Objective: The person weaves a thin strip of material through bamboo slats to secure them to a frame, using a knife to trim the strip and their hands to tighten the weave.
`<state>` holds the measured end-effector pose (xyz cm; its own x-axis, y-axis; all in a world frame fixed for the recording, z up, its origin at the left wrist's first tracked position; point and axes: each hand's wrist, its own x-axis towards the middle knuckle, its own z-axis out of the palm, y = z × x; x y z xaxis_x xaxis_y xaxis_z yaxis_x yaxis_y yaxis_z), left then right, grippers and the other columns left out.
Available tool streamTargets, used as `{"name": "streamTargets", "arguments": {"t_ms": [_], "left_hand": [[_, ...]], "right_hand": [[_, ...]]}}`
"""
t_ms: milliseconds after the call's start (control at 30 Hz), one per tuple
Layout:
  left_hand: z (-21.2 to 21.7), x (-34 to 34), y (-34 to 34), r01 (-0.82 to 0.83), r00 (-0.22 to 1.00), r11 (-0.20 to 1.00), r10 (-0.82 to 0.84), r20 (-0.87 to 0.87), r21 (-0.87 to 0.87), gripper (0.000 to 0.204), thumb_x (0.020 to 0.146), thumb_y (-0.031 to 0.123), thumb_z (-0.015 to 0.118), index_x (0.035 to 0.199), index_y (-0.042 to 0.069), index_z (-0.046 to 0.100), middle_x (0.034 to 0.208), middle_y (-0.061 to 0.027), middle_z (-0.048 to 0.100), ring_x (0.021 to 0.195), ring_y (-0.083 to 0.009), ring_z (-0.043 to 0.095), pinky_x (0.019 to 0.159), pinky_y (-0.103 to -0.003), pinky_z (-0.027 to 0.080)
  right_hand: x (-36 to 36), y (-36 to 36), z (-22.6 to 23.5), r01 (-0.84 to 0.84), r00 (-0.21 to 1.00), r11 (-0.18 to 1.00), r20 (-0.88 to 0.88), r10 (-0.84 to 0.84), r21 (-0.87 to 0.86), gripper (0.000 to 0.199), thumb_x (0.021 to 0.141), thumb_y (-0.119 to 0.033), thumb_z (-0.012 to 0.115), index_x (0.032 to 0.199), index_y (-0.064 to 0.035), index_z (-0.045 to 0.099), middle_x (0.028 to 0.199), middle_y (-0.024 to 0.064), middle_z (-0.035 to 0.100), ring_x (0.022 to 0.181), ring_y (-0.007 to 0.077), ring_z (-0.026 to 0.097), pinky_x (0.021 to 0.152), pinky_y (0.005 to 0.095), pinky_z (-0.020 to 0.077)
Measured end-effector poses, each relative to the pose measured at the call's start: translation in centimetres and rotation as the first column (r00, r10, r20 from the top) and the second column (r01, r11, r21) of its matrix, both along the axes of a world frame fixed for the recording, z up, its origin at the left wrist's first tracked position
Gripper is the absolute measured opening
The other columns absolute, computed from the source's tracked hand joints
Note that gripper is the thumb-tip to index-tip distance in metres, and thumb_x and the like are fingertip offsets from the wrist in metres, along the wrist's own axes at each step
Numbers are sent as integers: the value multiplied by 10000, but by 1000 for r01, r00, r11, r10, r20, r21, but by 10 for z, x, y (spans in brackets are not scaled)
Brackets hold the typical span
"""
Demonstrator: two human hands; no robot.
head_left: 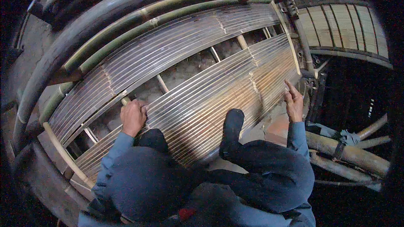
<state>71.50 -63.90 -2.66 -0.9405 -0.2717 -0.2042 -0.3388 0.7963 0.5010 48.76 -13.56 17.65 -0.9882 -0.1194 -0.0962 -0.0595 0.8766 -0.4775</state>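
Observation:
My left hand (134,117) is closed, knuckles up, at the edge of the gap between two panels of thin bamboo slats. A short bamboo crosspiece (125,100) shows just beyond its fingers; what they grip, if anything, is hidden. The near slat panel (202,113) lies under my dark-socked feet, and the far panel (176,42) is across the gap. Beyond the near panel's right edge, my right hand (293,103) is held up with fingers stretched out and a little apart. Nothing shows in it. A pale end strip (286,38) runs along the panels' right end.
Thick bamboo poles (126,10) curve along the far side. Crossbars (162,83) span the gap over a grey floor. Another slatted panel (338,25) stands at the far right. Loose bamboo poles (349,153) lie to my right, beside a reddish block (277,128).

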Motion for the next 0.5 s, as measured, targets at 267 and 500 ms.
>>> {"name": "streamTargets", "arguments": {"t_ms": [267, 500], "left_hand": [[158, -92, -29, 407, 895, 904, -423, 140, 129, 274, 879, 265, 730, 1022, 33, 698, 947, -246, 666, 930, -434, 654, 809, -522, 518], [118, -252, 118, 452, 858, 877, -478, 191, 161, 407, 928, 359, 700, 1063, -24, 668, 1044, -283, 684, 1026, -450, 661, 887, -544, 526]], "right_hand": [[-83, -20, -57, -223, 951, 934, 147, 271, -279, 223, 991, -95, 558, 1202, -28, 529, 787, 6, 511, 726, 105, 494, 697, 272, 457], [-89, -65, -118, -327, 837, 800, 239, 492, -503, 64, 956, -60, 590, 946, -9, 552, 770, 73, 615, 700, 135, 617, 672, 319, 516]]}}
